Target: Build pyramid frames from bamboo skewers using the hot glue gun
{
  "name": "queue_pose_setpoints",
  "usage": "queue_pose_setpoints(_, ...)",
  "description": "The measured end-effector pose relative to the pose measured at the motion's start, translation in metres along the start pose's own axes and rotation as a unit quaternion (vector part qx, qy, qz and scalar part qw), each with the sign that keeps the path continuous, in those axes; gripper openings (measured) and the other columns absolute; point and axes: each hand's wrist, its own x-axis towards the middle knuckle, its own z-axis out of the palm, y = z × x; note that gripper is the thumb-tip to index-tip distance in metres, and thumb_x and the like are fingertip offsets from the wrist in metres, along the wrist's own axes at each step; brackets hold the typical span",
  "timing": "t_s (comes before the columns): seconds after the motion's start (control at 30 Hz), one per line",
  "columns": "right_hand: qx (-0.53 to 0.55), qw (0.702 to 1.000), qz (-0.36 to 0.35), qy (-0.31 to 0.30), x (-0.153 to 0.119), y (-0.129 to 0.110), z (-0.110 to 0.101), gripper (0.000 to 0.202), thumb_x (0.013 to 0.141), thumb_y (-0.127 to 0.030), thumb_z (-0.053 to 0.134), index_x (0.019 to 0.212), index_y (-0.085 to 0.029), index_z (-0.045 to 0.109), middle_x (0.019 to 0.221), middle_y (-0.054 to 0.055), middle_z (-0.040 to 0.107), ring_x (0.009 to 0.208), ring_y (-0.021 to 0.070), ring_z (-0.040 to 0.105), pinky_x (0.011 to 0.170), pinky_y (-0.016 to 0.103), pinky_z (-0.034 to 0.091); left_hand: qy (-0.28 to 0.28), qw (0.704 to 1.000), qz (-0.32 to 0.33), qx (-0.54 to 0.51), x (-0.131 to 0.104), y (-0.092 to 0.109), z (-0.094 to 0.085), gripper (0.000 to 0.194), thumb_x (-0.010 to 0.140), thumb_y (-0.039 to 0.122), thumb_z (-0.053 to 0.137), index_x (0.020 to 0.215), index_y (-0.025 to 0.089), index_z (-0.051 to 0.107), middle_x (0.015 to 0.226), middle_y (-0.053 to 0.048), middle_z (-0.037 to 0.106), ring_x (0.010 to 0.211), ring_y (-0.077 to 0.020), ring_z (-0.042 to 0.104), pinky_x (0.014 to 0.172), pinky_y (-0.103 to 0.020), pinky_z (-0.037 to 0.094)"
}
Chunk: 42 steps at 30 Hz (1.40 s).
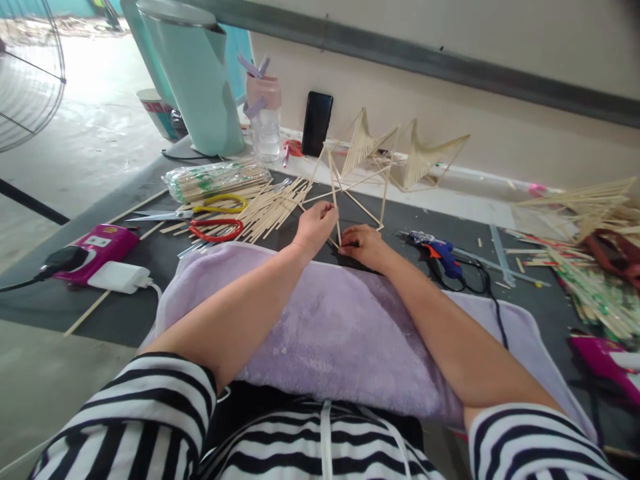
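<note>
An open frame of thin wooden sticks stands on the dark table in front of me. My left hand is closed on an upright stick of this frame, at its near side. Lower and just to the right, my right hand has its fingers bent together at the frame's bottom near corner, where the stick's foot meets the table. Loose wooden sticks lie fanned out left of my hands. A blue glue gun rests to the right of my right hand.
Red scissors, yellow-handled scissors, a bagged stick bundle and a magenta power strip lie left. Behind stand a bottle, a black phone and woven stick models. A purple cloth covers the near edge.
</note>
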Motion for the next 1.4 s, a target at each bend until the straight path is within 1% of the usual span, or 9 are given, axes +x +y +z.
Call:
queue_pose_setpoints(0.07,-0.006,1.000,0.004,-0.008,0.000,-0.002,-0.001,0.004,0.076,-0.023,0.073,0.078,-0.021,0.076,0.103,0.006,0.073,0.104,0.0248,0.061,0.094,0.042,0.039,-0.020,0.999,0.011,0.049,-0.003,0.004,-0.001,0.032,0.085,0.043,0.048,0.065,0.019,0.054,0.058,0.003,0.046,0.060,-0.0101,0.043,0.060,-0.026,0.033)
queue_pose_setpoints(0.13,-0.012,1.000,0.013,-0.013,0.000,-0.004,-0.002,0.005,0.076,-0.022,0.074,0.079,-0.021,0.077,0.104,0.006,0.073,0.105,0.0254,0.061,0.095,0.043,0.039,-0.029,0.996,0.014,0.081,-0.004,0.006,-0.001,0.038,0.085,0.048,0.049,0.061,0.019,0.051,0.057,0.004,0.044,0.060,-0.0100,0.041,0.060,-0.026,0.031)
queue_pose_setpoints(0.23,-0.017,1.000,0.020,-0.017,-0.001,-0.006,-0.002,0.006,0.075,-0.021,0.074,0.080,-0.020,0.077,0.105,0.007,0.072,0.106,0.0257,0.062,0.096,0.044,0.041,-0.033,0.995,0.016,0.096,-0.003,0.003,-0.001,0.037,0.085,0.048,0.049,0.063,0.019,0.054,0.057,0.004,0.044,0.060,-0.0104,0.041,0.060,-0.027,0.030)
queue_pose_setpoints(0.37,-0.016,1.000,0.017,-0.017,0.000,-0.005,-0.001,0.006,0.075,-0.020,0.074,0.080,-0.020,0.077,0.104,0.008,0.072,0.106,0.0258,0.062,0.096,0.043,0.042,-0.034,0.992,0.020,0.122,0.000,-0.002,0.001,0.037,0.085,0.047,0.050,0.060,0.019,0.053,0.056,0.004,0.042,0.060,-0.0108,0.040,0.059,-0.027,0.029)
queue_pose_setpoints(0.5,-0.012,1.000,0.003,-0.013,0.000,-0.001,0.000,0.006,0.075,-0.021,0.074,0.080,-0.022,0.077,0.102,0.007,0.073,0.105,0.0253,0.063,0.095,0.044,0.043,-0.042,0.989,0.016,0.138,0.001,-0.004,0.002,0.035,0.084,0.046,0.050,0.062,0.019,0.057,0.058,0.003,0.047,0.062,-0.0118,0.045,0.059,-0.028,0.029)
queue_pose_setpoints(0.73,-0.008,1.000,-0.017,-0.009,0.001,0.004,0.002,0.005,0.075,-0.024,0.073,0.078,-0.022,0.077,0.100,0.006,0.073,0.102,0.0241,0.062,0.093,0.041,0.043,-0.046,0.988,0.016,0.146,0.002,-0.005,0.003,0.033,0.083,0.043,0.050,0.065,0.019,0.063,0.059,0.002,0.051,0.065,-0.0132,0.049,0.061,-0.029,0.031)
queue_pose_setpoints(1.0,-0.013,0.999,-0.023,-0.018,0.000,0.003,0.001,0.006,0.076,-0.022,0.072,0.080,-0.021,0.076,0.100,0.006,0.073,0.102,0.0234,0.062,0.094,0.040,0.043,-0.049,0.986,0.022,0.155,0.002,-0.004,0.003,0.033,0.084,0.043,0.050,0.064,0.019,0.062,0.058,0.002,0.050,0.064,-0.0131,0.048,0.061,-0.029,0.031)
queue_pose_setpoints(1.13,-0.018,1.000,-0.012,-0.014,0.000,0.003,0.001,0.006,0.075,-0.022,0.073,0.080,-0.021,0.076,0.101,0.006,0.073,0.103,0.0243,0.062,0.094,0.041,0.043,-0.052,0.986,0.026,0.153,0.001,-0.004,0.002,0.034,0.084,0.044,0.049,0.063,0.019,0.061,0.057,0.002,0.048,0.063,-0.0132,0.047,0.061,-0.029,0.030)
queue_pose_setpoints(1.4,-0.004,1.000,-0.012,-0.008,-0.001,0.004,0.000,0.005,0.075,-0.023,0.073,0.079,-0.022,0.076,0.097,0.005,0.073,0.097,0.0225,0.063,0.091,0.039,0.044,-0.056,0.987,0.029,0.149,0.002,-0.004,0.003,0.035,0.085,0.045,0.049,0.064,0.020,0.062,0.055,0.003,0.044,0.060,-0.0124,0.043,0.059,-0.029,0.029)
